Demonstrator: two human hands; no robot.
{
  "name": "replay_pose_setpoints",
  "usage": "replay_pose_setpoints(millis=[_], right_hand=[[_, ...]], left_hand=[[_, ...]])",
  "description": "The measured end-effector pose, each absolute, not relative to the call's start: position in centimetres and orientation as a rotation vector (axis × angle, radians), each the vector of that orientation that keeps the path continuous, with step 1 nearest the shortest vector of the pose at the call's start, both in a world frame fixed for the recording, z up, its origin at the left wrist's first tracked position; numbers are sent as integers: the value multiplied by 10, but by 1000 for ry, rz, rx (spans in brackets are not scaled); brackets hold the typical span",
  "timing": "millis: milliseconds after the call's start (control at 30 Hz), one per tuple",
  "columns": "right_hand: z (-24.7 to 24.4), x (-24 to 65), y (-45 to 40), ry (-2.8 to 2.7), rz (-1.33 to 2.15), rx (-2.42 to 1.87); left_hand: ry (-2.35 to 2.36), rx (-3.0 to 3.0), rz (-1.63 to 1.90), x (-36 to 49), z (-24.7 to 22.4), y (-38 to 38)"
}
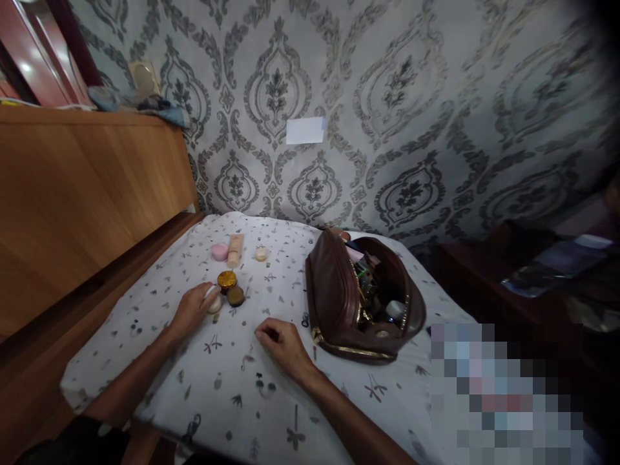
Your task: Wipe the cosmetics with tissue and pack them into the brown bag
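Observation:
My left hand [194, 306] has its fingers closed on a small white-topped jar [214, 301] at the left of the cloth-covered table. Just beyond it lie a gold-lidded jar [227, 279] and a dark olive jar [236, 296]. Farther back are a pink jar [219, 252], a peach tube [235, 250] and a small cream-coloured jar [261, 254]. My right hand [282, 342] rests curled near the middle of the table, its fingers bent and nothing visible in them. Right of it, a brown bag [334, 297] stands unzipped with several items inside.
A patterned white cloth [232, 413] covers the table. Wooden furniture [92, 200] borders it on the left, and a patterned wall with a white card [305, 130] rises behind. A clear plastic item [552, 265] lies on the dark right side; a blurred patch covers the lower right.

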State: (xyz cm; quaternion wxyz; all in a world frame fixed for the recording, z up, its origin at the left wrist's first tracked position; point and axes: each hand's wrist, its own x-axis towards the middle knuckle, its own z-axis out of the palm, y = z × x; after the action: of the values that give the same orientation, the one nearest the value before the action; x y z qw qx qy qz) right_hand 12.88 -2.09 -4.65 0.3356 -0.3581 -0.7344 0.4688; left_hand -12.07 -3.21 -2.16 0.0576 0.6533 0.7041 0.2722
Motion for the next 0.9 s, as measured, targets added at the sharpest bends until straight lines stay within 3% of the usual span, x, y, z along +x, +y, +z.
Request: replay_pose_setpoints(millis=[367, 600, 767, 900], right_hand=[[-50, 128, -20, -1904, 1189, -933], [-48, 129, -21, -1892, 1192, -956], [-51, 129, -22, -1884, 1189, -991], [-51, 128, -22, -1873, 1187, -1029]], left_hand=[[2279, 1923, 1011, -156, -12, 10], [2287, 2017, 899, -178, -3, 78], [2170, 2171, 651, -178, -12, 100], [2188, 2188, 665, -180, -15, 110]])
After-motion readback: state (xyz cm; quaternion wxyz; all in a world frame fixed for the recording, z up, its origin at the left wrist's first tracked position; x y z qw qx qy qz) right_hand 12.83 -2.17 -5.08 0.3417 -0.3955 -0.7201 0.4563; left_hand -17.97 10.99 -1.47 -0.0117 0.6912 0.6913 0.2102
